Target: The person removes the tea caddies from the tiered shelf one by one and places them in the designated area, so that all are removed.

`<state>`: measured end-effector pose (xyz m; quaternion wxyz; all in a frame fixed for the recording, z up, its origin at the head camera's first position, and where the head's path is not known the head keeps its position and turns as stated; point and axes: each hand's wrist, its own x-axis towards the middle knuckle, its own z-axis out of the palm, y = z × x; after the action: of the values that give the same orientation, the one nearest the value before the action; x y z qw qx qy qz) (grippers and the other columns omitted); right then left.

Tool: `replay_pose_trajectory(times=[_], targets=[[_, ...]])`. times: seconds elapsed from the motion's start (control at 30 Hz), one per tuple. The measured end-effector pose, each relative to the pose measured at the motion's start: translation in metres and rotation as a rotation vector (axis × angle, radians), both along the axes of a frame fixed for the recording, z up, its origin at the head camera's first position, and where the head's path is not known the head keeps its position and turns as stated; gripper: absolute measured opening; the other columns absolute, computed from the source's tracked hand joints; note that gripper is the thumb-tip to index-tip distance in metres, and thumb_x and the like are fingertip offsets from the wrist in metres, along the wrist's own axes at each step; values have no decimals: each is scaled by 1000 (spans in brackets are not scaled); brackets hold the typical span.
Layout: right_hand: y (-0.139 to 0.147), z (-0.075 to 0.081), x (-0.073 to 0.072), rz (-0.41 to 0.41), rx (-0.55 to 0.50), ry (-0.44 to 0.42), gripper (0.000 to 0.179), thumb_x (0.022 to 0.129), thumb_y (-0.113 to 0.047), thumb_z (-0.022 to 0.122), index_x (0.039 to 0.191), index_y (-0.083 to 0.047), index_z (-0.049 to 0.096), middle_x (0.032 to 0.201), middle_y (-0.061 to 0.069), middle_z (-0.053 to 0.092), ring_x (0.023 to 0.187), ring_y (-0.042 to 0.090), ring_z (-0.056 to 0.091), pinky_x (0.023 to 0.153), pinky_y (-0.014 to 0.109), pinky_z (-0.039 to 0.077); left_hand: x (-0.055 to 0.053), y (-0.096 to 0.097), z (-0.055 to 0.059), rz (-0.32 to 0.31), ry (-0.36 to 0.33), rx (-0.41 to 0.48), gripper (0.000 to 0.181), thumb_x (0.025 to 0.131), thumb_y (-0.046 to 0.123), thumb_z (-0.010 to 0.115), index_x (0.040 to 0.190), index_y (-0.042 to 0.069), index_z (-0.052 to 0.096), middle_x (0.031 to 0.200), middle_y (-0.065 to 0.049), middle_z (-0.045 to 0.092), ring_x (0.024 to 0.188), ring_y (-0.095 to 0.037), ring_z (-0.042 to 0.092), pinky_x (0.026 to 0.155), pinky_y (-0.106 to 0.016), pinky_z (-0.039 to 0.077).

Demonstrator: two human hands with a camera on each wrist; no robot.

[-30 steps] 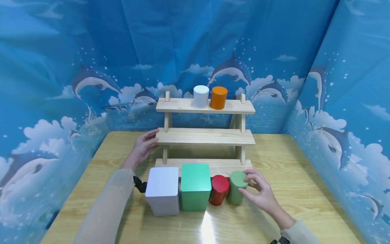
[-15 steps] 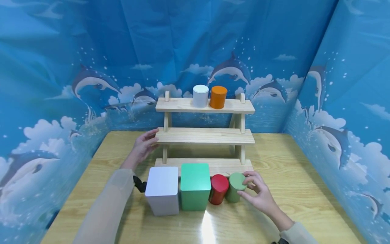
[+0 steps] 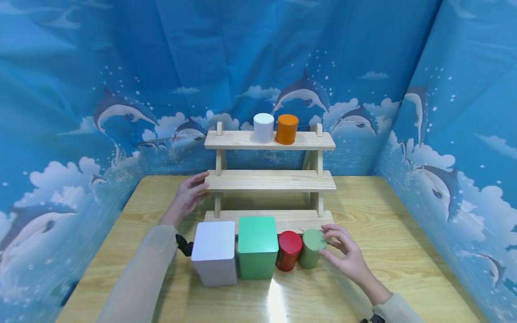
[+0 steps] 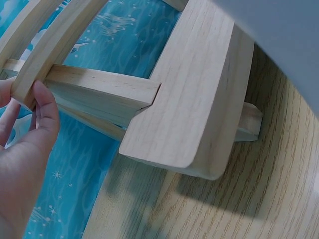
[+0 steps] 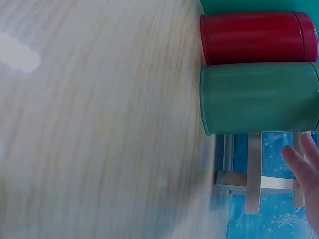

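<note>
In the head view my left hand (image 3: 190,195) holds the left end of the middle board of a three-tier wooden shelf rack (image 3: 270,180). Thumb and fingers pinch that board in the left wrist view. A light-green lidded canister (image 3: 310,255) stands upright on the table, beside a red lidded canister (image 3: 288,256). My right hand (image 3: 345,255) is at its right side, fingers bent loosely and spread. From the right wrist view, a small gap shows between these fingers (image 5: 295,162) and the green canister (image 5: 259,99), which sits against the red one.
Left of the canisters stand a green square box (image 3: 257,253) and a white square box (image 3: 214,251), in front of the rack. A white canister (image 3: 263,129) and an orange canister (image 3: 287,130) are on the top board. Blue dolphin-print curtains (image 3: 161,67) surround the table (image 3: 363,206).
The light-green canister has shifted left, closer to the red one. My right fingers have come away from it slightly. The left hand stays on the board.
</note>
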<state>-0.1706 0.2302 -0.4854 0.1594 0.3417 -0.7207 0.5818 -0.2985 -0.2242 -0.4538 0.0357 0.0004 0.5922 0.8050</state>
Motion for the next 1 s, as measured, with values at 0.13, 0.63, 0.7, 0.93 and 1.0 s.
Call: replay_pose_trajectory(times=[0.13,0.63,0.7,0.93,1.0], targets=[[0,3,-3,12,-33,53,39,66,25,66,102,14,54,113,37,45,111,29,53,89,28,48,0,0,0,2,1,-1,52,89,6,61,138,5,42,124,-5,46,97,-14,54,83,-32,51],[3,4,-10,-78,-13,34,34,69,25,64,100,11,58,114,34,48,109,25,53,90,25,47,5,2,10,-20,-23,4,53,92,3,56,140,2,36,126,-6,43,98,-13,52,94,-39,45],[3,5,-11,-93,-5,28,35,70,25,64,101,11,59,114,33,49,108,25,54,90,25,47,4,1,7,-13,-16,7,52,91,4,58,139,3,39,125,-6,44,99,-13,53,91,-36,47],[1,11,-12,-126,20,-26,35,73,22,64,106,11,58,116,31,50,109,21,53,90,28,47,1,0,-2,0,9,14,53,89,6,62,137,4,42,124,-5,46,99,-14,53,82,-30,52],[0,15,-11,-136,23,-43,35,74,22,63,106,11,58,117,29,50,110,19,53,89,29,48,0,0,-1,1,11,10,53,89,6,62,137,4,42,125,-6,45,99,-14,53,83,-31,51]])
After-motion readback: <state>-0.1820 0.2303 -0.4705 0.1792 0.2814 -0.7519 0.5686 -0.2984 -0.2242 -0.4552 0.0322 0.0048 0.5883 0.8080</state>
